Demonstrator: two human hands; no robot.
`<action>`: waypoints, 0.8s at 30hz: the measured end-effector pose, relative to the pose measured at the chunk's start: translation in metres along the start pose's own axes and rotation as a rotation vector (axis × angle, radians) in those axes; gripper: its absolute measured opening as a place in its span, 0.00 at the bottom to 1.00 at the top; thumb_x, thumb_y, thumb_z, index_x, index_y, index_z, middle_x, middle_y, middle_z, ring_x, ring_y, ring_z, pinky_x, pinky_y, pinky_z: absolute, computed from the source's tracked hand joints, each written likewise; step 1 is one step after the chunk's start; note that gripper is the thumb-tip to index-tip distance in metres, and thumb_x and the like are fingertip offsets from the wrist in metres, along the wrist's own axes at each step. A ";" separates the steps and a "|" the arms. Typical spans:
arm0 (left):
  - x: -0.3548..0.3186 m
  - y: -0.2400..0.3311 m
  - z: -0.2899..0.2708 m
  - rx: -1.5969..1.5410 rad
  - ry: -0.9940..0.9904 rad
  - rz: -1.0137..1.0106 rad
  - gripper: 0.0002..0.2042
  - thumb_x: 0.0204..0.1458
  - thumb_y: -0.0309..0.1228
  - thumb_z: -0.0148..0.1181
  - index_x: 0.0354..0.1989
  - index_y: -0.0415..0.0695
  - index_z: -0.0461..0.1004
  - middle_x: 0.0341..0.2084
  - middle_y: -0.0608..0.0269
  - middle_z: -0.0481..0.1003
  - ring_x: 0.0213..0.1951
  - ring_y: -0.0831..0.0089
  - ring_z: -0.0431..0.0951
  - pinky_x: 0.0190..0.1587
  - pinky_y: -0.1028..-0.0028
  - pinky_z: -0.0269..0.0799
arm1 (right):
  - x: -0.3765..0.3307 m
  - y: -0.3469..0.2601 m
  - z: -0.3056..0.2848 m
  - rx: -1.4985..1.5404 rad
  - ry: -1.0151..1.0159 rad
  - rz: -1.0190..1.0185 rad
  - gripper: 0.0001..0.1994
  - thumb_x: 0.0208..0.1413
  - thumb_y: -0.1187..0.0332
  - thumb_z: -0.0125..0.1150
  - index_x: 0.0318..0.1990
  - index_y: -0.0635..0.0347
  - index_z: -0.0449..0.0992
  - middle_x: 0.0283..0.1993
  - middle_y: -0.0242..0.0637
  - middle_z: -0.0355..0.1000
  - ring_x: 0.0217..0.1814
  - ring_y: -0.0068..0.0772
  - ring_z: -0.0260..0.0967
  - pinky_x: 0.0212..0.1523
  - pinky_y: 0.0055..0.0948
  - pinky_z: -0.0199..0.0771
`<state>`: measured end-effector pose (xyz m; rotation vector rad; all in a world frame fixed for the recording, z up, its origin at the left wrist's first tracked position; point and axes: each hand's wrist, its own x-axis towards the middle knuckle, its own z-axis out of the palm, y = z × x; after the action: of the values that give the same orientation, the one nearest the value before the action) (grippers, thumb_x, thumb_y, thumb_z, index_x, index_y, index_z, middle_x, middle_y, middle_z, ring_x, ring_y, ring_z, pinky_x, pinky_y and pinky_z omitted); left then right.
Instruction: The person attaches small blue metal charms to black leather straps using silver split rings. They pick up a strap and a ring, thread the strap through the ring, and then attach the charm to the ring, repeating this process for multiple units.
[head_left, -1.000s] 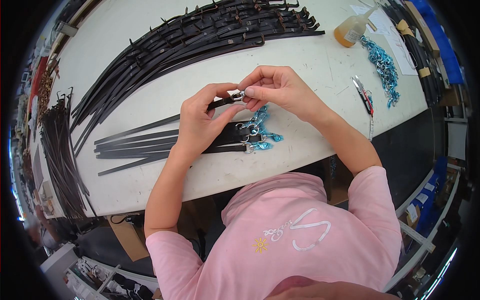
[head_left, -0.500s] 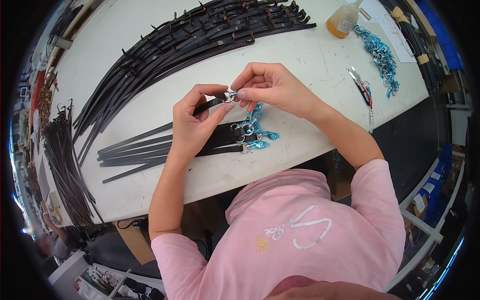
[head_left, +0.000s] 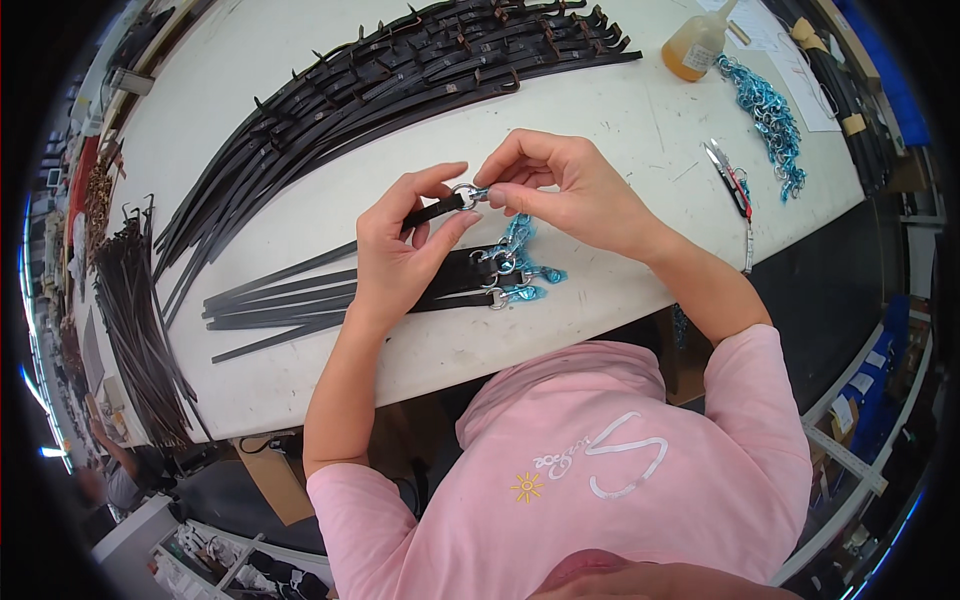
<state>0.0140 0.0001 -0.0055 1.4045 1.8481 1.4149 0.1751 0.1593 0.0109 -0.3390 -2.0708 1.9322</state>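
Note:
My left hand [head_left: 392, 240] holds a thin black strap [head_left: 436, 210] near its end, thumb below and index finger raised off it. A silver metal ring [head_left: 466, 196] sits at the strap's end. Joined to that ring is a small metal clasp [head_left: 482, 194], pinched between the thumb and index finger of my right hand [head_left: 560, 190]; the fingers partly hide it. Below my hands, several similar black straps [head_left: 285, 311] lie on the table, their ringed ends to the right with clasps in blue film [head_left: 545, 274].
A large stack of black straps [head_left: 330, 125] spans the far side of the white table [head_left: 610, 120]. Another strap bundle [head_left: 145, 340] hangs over the left edge. To the right are a bottle of amber liquid [head_left: 692, 48], a heap of blue-wrapped clasps [head_left: 768, 115] and scissors [head_left: 728, 180].
My left index finger has lifted away from the strap's end, so the ring shows more fully. The right hand still pinches the clasp. The whole view has shifted slightly.

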 end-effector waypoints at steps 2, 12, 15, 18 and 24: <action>0.000 0.003 0.001 0.063 0.002 0.079 0.16 0.49 0.23 0.72 0.48 0.46 0.82 0.35 0.69 0.80 0.32 0.86 0.75 0.21 0.83 0.57 | 0.001 0.003 -0.001 0.099 -0.014 0.048 0.09 0.62 0.75 0.62 0.48 0.67 0.76 0.41 0.36 0.78 0.42 0.21 0.77 0.45 0.22 0.80; -0.003 0.000 -0.001 0.198 0.016 0.154 0.18 0.48 0.20 0.73 0.49 0.43 0.81 0.33 0.70 0.81 0.25 0.89 0.66 0.21 0.84 0.53 | 0.006 0.002 -0.006 0.253 -0.048 0.174 0.12 0.62 0.72 0.64 0.49 0.67 0.75 0.40 0.38 0.78 0.41 0.23 0.78 0.46 0.24 0.81; -0.003 -0.005 0.000 0.250 0.027 0.228 0.18 0.47 0.20 0.73 0.48 0.44 0.82 0.33 0.69 0.81 0.26 0.87 0.70 0.21 0.83 0.55 | 0.005 0.003 -0.006 0.241 -0.054 0.168 0.11 0.62 0.72 0.64 0.49 0.67 0.75 0.40 0.38 0.78 0.41 0.23 0.78 0.46 0.23 0.80; -0.003 -0.006 0.000 0.261 0.025 0.231 0.18 0.47 0.20 0.73 0.48 0.45 0.82 0.33 0.68 0.81 0.27 0.86 0.71 0.21 0.83 0.57 | 0.005 0.003 -0.006 0.216 -0.061 0.170 0.12 0.62 0.71 0.64 0.50 0.66 0.75 0.40 0.36 0.78 0.41 0.22 0.77 0.46 0.22 0.80; -0.003 0.004 0.005 0.189 0.046 0.261 0.18 0.44 0.24 0.76 0.46 0.46 0.83 0.36 0.66 0.75 0.27 0.83 0.73 0.22 0.81 0.61 | 0.006 0.003 -0.007 0.245 -0.195 0.313 0.14 0.63 0.64 0.65 0.50 0.64 0.78 0.39 0.31 0.78 0.43 0.20 0.75 0.47 0.24 0.76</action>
<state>0.0214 -0.0004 -0.0046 1.7752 1.9249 1.4324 0.1722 0.1676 0.0085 -0.4568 -1.9560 2.4641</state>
